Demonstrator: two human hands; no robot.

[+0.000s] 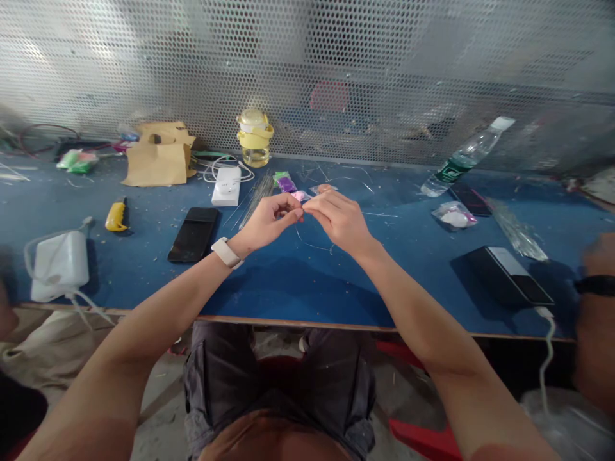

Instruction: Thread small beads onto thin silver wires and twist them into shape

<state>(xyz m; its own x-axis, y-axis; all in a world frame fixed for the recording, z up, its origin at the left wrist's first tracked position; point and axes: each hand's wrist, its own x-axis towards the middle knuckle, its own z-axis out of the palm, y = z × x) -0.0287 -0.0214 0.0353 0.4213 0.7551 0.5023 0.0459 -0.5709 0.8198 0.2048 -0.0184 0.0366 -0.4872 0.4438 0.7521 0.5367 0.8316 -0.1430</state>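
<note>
My left hand and my right hand meet above the middle of the blue table, fingertips pinched close together. Between them they grip a thin wire, whose loose end curves down below my fingers. A small reddish bit shows at my left fingertips, too small to name. Just behind the hands lie a purple packet and a pink piece, partly covered. A bundle of thin straight wires lies behind my left hand, and a few loose strands are to the right.
Left of my hands are a black phone, a white charger box and a yellow-handled tool. A yellow-lidded cup stands behind. A tilted water bottle and a black power bank are right, near another person's arm.
</note>
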